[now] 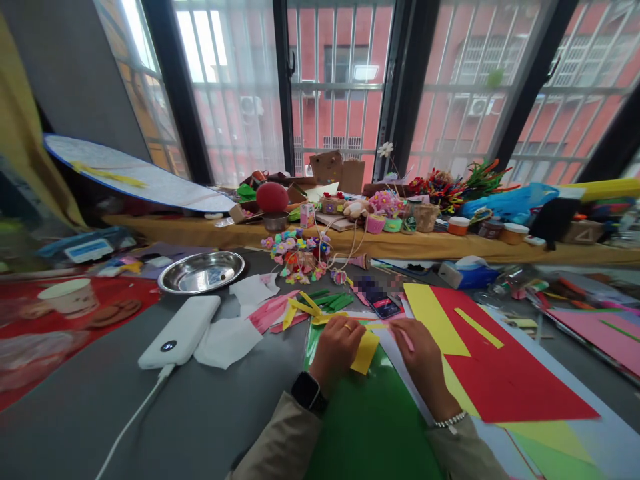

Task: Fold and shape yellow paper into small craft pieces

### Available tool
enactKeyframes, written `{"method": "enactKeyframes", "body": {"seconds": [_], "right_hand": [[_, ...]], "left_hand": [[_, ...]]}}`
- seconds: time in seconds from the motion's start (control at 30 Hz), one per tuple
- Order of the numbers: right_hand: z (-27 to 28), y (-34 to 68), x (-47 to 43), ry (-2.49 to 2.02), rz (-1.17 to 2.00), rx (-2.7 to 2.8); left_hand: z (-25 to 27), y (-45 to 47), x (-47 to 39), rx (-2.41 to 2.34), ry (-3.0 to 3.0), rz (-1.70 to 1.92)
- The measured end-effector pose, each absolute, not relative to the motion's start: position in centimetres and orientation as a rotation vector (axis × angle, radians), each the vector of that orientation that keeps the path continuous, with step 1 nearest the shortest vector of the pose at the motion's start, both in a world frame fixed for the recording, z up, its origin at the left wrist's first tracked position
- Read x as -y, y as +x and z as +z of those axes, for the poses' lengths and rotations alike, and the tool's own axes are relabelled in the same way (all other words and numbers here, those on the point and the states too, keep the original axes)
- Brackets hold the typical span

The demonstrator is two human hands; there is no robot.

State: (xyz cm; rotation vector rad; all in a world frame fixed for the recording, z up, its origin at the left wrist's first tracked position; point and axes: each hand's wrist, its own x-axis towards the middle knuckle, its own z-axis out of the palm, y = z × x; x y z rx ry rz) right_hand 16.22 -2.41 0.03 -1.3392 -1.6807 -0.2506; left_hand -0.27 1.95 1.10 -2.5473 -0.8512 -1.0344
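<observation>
My left hand, with a ring and a dark watch, rests over the green sheet, its fingers closed on a narrow yellow paper strip. At the strip's other end, the fingers of my right hand pinch it. Beside my left fingers lies a small yellow paper piece. Folded yellow strips and green paper strips sit just beyond my hands. Pink paper is to their left. The exact fingertip contact is small and partly hidden.
To the left are a white power bank with a cable and a metal plate. Red paper and yellow paper lie at the right. A phone and a colourful flower bunch stand ahead, before a cluttered ledge.
</observation>
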Motion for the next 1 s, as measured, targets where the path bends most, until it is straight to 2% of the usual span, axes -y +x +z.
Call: {"method": "enactKeyframes", "body": {"seconds": [0.2,0.43,0.67,1.0], "right_hand": [[-0.6,15.4,2.0,-1.218,-0.274,1.857],[-0.2,15.9,2.2,-1.361,-0.348,1.778],[-0.3,15.6,2.1,-1.251,-0.325,1.862],[-0.1,16.4,2.3,-1.497,-0.323,1.611]], "left_hand": [[1.1,0.0,-1.8,0.720,-2.580,-1.018],[1.4,-0.7,-2.0,1.154,-2.273,-1.162],[1.2,-0.2,-1.9,0.747,-2.515,-1.096],[1.0,-0.3,-1.9,0.889,-2.408,-1.123]]}}
